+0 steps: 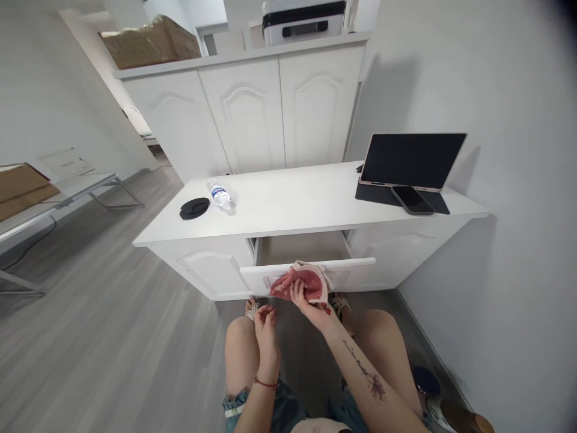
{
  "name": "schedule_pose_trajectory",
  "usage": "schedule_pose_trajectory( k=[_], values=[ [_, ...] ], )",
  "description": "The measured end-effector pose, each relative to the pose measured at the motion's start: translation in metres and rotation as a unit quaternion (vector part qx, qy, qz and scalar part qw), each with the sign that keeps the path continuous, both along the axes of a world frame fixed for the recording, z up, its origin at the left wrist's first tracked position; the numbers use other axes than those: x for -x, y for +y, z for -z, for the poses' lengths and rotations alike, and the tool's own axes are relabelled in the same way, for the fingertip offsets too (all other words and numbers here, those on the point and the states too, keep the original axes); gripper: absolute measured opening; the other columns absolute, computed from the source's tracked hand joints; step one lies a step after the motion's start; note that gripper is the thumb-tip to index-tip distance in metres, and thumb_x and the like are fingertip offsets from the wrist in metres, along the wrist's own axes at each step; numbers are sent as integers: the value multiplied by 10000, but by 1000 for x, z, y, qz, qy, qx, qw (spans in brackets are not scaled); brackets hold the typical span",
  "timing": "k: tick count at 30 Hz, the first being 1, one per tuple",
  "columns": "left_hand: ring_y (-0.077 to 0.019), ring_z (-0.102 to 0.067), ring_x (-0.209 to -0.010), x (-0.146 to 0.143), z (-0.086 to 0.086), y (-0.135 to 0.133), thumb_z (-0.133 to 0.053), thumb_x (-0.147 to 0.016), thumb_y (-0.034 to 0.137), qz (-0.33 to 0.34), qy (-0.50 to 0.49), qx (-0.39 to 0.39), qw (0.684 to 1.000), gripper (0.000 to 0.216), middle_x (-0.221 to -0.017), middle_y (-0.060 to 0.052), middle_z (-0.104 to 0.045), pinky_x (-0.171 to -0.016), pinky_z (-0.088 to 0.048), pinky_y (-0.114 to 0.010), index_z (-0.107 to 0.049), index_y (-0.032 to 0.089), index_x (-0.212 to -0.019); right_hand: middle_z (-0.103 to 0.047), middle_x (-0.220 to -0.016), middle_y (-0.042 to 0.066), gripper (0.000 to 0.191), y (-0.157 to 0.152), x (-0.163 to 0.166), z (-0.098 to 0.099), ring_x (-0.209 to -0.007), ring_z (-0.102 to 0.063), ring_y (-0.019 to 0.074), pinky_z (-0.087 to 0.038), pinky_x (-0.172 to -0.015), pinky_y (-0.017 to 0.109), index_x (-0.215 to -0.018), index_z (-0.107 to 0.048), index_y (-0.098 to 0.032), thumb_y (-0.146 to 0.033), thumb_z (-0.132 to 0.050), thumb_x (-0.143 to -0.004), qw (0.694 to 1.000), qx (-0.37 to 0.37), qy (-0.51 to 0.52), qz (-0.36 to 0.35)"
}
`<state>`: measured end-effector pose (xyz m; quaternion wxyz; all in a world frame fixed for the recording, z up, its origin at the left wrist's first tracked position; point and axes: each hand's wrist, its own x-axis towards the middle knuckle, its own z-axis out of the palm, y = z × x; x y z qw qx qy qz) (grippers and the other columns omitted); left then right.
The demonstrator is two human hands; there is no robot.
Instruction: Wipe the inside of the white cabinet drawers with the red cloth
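Here, right fingers [297,291] on red cloth [317,282]

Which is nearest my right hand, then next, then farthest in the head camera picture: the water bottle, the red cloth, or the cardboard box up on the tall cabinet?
From your right hand:
1. Red cloth: touching your fingers.
2. Water bottle: lying on the white top, to the left.
3. Cardboard box: up high, at the back left.
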<state>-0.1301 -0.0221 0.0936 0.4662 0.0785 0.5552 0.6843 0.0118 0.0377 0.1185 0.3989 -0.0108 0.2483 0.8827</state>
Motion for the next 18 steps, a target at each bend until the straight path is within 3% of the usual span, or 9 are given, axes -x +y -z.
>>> schedule_pose_trajectory(
  k=[5, 9, 12, 15, 18],
  values=[
    [-159, -658, -813, -23, -25, 32, -593, -727, 80, 86, -120, 6, 989, 118, -830, -54, -695, -780, -509, -260, -658, 178, -731, -632, -1161, 122, 605, -1, -31, -5, -1047, -662, 76, -541, -845, 159, -1290, -429, 6, 12, -376, -687, 994, -90, -68, -2],
    [-150, -639, -699, -44, -39, 50, -531, -733, 55, 124, -200, 42, 971, 154, -750, -79, -690, -678, -501, -255, -656, 138, -698, -627, -1145, 149, 566, 3, -53, 0, -1027, -674, 81, -544, -831, 158, -1254, -434, 46, 13, -368, -693, 999, -49, -19, -9],
    [-136, -610, -615, -53, -42, 55, -510, -722, 48, 119, -223, 49, 966, 178, -626, -31, -625, -641, -494, -258, -570, 173, -609, -637, -1117, 153, 533, 5, -76, 8, -1030, -677, 95, -554, -825, 184, -1238, -440, 43, -13, -362, -714, 999, 2, 52, 13],
    [-141, -613, -607, -59, -41, 56, -552, -734, 96, 125, -225, 29, 966, 158, -590, -2, -593, -707, -524, -299, -528, 193, -612, -652, -1095, 158, 489, 6, -105, 16, -1025, -672, 120, -561, -850, 265, -1204, -484, 1, -44, -370, -730, 990, -31, 126, 47],
    [-134, -619, -627, -63, -37, 57, -683, -715, 155, 138, -197, 12, 971, 113, -684, -10, -652, -769, -532, -335, -573, 181, -709, -656, -1113, 186, 485, 5, -132, 24, -1064, -654, 165, -542, -901, 370, -1203, -519, -17, -57, -409, -733, 979, -65, 183, 59]
  ],
)
